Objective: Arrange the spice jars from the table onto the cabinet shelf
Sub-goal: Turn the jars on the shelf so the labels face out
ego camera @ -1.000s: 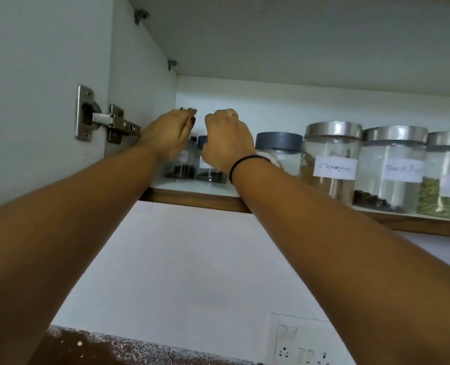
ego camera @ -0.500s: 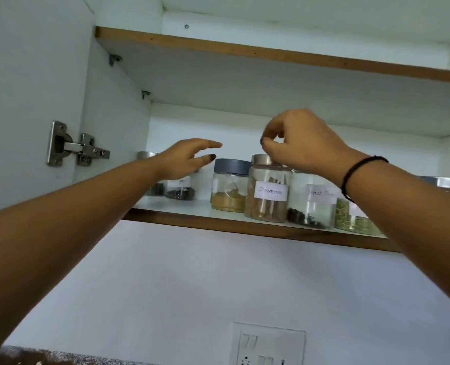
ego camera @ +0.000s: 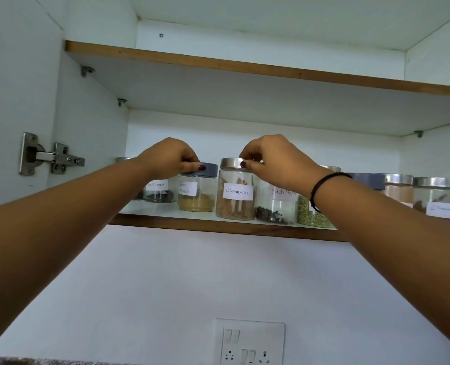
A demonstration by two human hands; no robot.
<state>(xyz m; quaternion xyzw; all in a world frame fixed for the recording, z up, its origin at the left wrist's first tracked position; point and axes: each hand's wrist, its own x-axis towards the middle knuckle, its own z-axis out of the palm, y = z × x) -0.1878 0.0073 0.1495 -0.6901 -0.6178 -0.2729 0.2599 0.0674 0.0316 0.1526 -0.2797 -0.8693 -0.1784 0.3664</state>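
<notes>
Several glass spice jars stand in a row on the lower cabinet shelf [ego camera: 181, 212]. My left hand [ego camera: 170, 156] grips the grey lid of the jar labelled Masala [ego camera: 196, 194], which holds yellow powder. My right hand [ego camera: 274, 158] pinches the steel lid of the Cinnamon jar [ego camera: 235, 196] from above. Behind my left wrist stands a small Black Pepper jar [ego camera: 158, 192]. To the right of the Cinnamon jar a second Black Pepper jar [ego camera: 278, 204] and a jar of green seeds [ego camera: 305, 213] sit partly behind my right forearm.
More jars [ego camera: 435, 196] stand at the shelf's right end. An upper shelf [ego camera: 245, 68] hangs above the row. The open cabinet door with its steel hinge [ego camera: 47, 157] is at the left. A wall socket plate [ego camera: 250, 342] lies below on the white wall.
My left hand moved right from the small jars at the shelf's left end and took hold of the Masala jar's lid. My right hand came down onto the Cinnamon jar's lid.
</notes>
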